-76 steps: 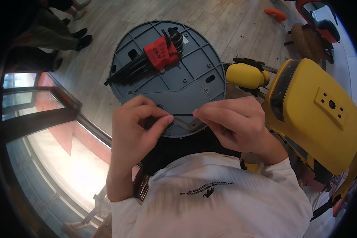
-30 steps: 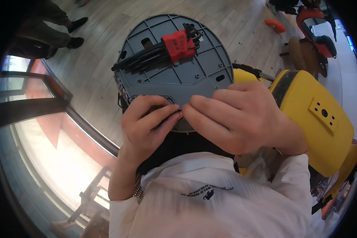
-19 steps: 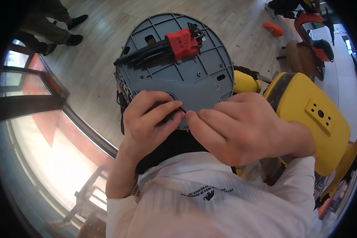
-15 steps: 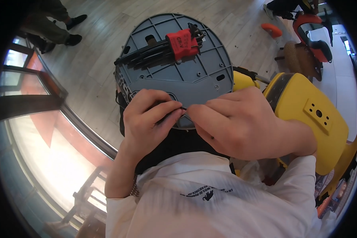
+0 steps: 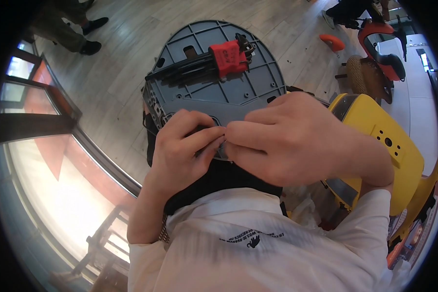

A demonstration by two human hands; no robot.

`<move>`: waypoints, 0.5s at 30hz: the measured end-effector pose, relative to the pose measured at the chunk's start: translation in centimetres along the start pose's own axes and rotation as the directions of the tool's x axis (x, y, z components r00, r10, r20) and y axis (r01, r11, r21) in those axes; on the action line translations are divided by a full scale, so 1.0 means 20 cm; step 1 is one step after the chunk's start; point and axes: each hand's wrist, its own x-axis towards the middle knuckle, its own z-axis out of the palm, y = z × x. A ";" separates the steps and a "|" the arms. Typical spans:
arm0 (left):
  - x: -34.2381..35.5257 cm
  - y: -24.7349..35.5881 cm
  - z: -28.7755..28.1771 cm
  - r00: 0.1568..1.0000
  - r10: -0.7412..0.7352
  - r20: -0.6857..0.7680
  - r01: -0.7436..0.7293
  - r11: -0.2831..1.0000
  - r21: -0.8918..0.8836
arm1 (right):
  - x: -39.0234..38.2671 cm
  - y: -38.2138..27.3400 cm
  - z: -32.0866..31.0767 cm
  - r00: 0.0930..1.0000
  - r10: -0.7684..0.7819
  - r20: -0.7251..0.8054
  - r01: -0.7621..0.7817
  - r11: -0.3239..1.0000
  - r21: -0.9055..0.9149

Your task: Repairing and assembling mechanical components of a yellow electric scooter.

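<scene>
My left hand (image 5: pixel 182 148) is closed in a pinch over the near edge of a grey ribbed plastic panel (image 5: pixel 219 108). Its thumb and forefinger hold a thin dark piece that looks like a wire, mostly hidden by the fingers. My right hand (image 5: pixel 292 141) is also closed, its fingertips meeting the left ones at the same piece. The panel is rounded at its far end and lies across my lap. On it rests a hex key set (image 5: pixel 228 59), black keys in a red holder, pointing left.
To the right stands a yellow shell (image 5: pixel 404 160) with a dark round-holed mount. Beyond it are a woven stool (image 5: pixel 362 75) and a red and black scooter (image 5: pixel 382 41). A glass-fronted frame (image 5: pixel 39 127) runs along the left. One person's shoes (image 5: pixel 90 47) are at the far left.
My right hand has turned and moved slightly up, closing over the dark piece that showed between the fingertips. The panel and hex key set have shifted slightly in view.
</scene>
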 end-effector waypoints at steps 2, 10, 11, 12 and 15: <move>0.00 0.00 0.00 1.000 0.021 0.009 -0.021 1.000 0.006 | 0.02 -0.04 -0.01 0.996 0.082 0.041 -0.083 0.997 0.013; -0.04 -0.02 0.02 0.999 0.022 -0.025 -0.021 0.999 0.039 | 0.02 0.04 -0.01 0.930 0.352 -0.104 -0.302 0.895 0.327; -0.04 -0.02 0.02 0.999 0.029 -0.026 -0.028 0.999 0.036 | 0.01 0.09 -0.01 0.915 0.379 -0.135 -0.320 0.888 0.329; -0.04 -0.03 0.03 0.999 0.027 -0.025 -0.026 0.999 0.035 | 0.00 0.13 0.04 0.914 0.381 -0.140 -0.321 0.890 0.323; -0.03 -0.02 0.02 1.000 0.023 -0.020 -0.022 0.999 0.047 | -0.03 0.22 0.27 0.952 0.203 -0.229 -0.156 0.966 0.207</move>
